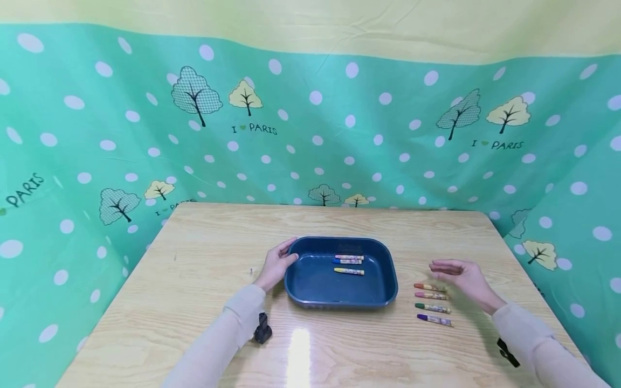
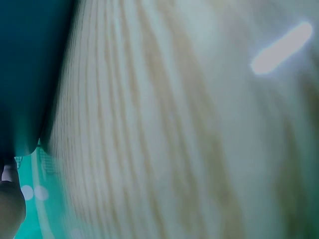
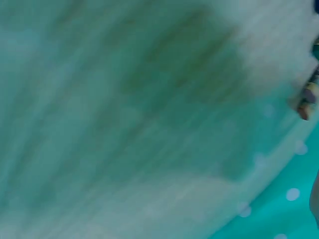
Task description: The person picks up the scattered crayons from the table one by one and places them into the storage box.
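A dark blue rectangular tray (image 1: 315, 283) with rounded corners sits mid-table. My left hand (image 1: 275, 267) grips its left rim, thumb over the edge and fingers along the outside; in the left wrist view the tray's wall (image 2: 30, 74) fills the upper left. Inside lie a pink crayon (image 1: 350, 257), a blue crayon (image 1: 348, 262) and a yellow crayon (image 1: 349, 271). Right of the tray, my right hand (image 1: 463, 277) is held over the table with extended fingers and nothing in them. Below it lie a red crayon (image 1: 429, 288), another pink crayon (image 1: 432, 296), a green crayon (image 1: 433, 308) and a purple crayon (image 1: 435, 320).
The light wood table (image 1: 194, 302) carries a bright glare strip in front of the tray. A green dotted curtain (image 1: 315, 134) stands behind and along both sides. Black wrist devices hang under both sleeves, the left one (image 1: 263, 330) close over the table.
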`<state>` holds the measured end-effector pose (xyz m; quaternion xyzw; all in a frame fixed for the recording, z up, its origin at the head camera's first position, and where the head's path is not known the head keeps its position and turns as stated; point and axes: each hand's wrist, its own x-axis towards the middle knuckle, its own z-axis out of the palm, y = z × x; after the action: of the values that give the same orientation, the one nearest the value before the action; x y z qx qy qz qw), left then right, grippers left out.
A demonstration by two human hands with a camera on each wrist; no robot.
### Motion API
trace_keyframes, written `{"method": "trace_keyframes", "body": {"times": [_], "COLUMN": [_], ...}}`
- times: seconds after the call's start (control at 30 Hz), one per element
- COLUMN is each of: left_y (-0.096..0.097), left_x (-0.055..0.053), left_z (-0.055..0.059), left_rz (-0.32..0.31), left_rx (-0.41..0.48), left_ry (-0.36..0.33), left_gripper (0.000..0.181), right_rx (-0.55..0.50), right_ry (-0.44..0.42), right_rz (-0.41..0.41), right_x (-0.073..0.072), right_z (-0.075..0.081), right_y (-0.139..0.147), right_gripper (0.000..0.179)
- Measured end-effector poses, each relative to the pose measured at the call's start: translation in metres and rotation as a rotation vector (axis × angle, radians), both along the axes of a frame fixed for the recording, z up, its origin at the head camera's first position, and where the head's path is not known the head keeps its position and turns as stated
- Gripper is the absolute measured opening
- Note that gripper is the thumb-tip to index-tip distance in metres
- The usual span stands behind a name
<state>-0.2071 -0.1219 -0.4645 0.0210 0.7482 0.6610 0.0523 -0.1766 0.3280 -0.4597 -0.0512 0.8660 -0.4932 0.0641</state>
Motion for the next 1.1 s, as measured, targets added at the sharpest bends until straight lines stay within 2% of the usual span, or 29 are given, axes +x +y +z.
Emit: {"method": "trace_keyframes", "body": {"times": [0.2, 0.37, 0.6, 0.83, 1.0, 1.1], "left_y": [-0.002, -0.002, -0.003, -0.001, 0.0, 0.0], "left_x": [-0.011, -0.012, -0.012, -0.011, -0.012, -0.011], "left_z": [-0.024, -0.024, -0.025, -0.025, -0.024, -0.023], "left_rz": [0.041, 0.044, 0.059, 0.048, 0.055, 0.05], "left_rx": [-0.004, 0.006, 0.02, 0.025, 0.024, 0.016], "left_ry": [0.01, 0.02, 0.005, -0.011, -0.017, -0.006], "left_gripper": [0.047, 0.047, 0.047, 0.047, 0.047, 0.047], "right_rx": [0.053, 0.122, 0.289, 0.314, 0.386, 0.389], "right_ry": [-0.073, -0.077, 0.036, 0.044, 0.105, 0.117], "right_rz": [-0.01, -0.026, -0.018, -0.025, 0.004, 0.008], "right_x": [0.002, 0.002, 0.002, 0.002, -0.002, -0.004], "right_z": [-0.012, -0.019, -0.025, -0.026, -0.021, -0.017], "right_y": [0.006, 0.006, -0.003, -0.005, -0.008, -0.011], "right_gripper": [0.052, 0.05, 0.032, 0.027, 0.021, 0.021]}}
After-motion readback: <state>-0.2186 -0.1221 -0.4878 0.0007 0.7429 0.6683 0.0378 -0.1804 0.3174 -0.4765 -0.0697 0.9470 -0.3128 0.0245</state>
